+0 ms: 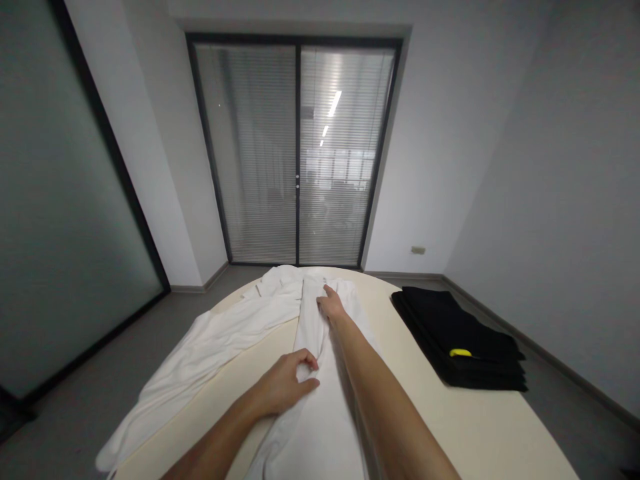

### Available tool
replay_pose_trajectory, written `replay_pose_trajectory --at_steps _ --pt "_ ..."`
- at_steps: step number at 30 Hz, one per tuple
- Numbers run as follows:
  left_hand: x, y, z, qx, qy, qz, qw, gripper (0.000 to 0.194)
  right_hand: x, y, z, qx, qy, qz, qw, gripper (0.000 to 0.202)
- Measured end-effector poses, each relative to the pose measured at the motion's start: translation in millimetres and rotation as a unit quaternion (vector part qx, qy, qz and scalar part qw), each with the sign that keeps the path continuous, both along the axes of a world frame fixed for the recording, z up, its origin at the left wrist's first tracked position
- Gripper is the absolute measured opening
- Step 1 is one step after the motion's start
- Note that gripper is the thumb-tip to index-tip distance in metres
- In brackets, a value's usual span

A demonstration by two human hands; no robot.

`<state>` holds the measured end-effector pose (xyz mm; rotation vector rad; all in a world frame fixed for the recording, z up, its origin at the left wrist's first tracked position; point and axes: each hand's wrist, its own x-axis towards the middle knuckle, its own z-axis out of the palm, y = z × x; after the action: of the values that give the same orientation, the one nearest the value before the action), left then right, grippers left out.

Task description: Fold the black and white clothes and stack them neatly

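Note:
A white garment (330, 420) with a long sleeve-like part (215, 353) lies spread on the cream table; its exact kind cannot be told. My left hand (287, 383) hovers at or just over the near folded section, thumb and curled fingers apart with a gap between them. Whether its fingertips touch the cloth is unclear. Farther out, my right hand (331, 305) rests on the far end of the same strip, its index finger stretched forward and the other fingers partly hidden. Wrinkles run lengthwise between the two hands.
A stack of folded black cloth (450, 333) sits on the right of the rounded table (415, 373), with a small yellow object (460, 353) on it. Behind the table stand a dark-framed glass door (298, 153) and grey walls. A frosted glass panel (65, 200) is at left.

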<state>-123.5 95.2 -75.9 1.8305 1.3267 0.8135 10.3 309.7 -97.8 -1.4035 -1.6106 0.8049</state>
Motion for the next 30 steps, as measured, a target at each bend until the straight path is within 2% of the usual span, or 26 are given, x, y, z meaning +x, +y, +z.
replay_pose_trajectory --at_steps 5,9,15,17,21,25,27,30 --pt "1 1 -2.1 0.000 -0.004 0.000 1.000 0.018 1 -2 4.6 -0.015 -0.068 -0.018 0.997 0.065" --pt "2 -1 2.7 -0.010 0.007 -0.002 1.000 0.019 6 -13 15.1 -0.004 -0.134 -0.036 0.990 0.061" --pt "-4 -9 15.5 -0.032 0.041 -0.014 0.999 0.031 33 -59 28.0 0.034 -0.232 0.003 0.972 0.040" --pt "-7 -12 16.7 -0.029 0.059 -0.024 0.998 0.033 42 -81 26.9 0.033 -0.261 0.017 0.965 0.040" --pt "-8 -17 16.3 -0.029 0.109 -0.045 0.993 0.035 55 -120 15.8 0.032 -0.331 0.050 0.942 0.062" --pt "-4 -27 25.4 -0.027 0.134 -0.060 0.989 0.028 61 -137 2.0 0.022 -0.353 0.090 0.931 0.071" --pt "-3 -34 33.1 -0.064 0.139 -0.082 0.985 0.025 63 -139 -2.0 0.027 -0.357 0.103 0.928 0.071" --pt "-2 -42 42.6 -0.211 0.123 -0.129 0.961 0.029 66 -138 -3.2 0.031 -0.361 0.113 0.925 0.071"
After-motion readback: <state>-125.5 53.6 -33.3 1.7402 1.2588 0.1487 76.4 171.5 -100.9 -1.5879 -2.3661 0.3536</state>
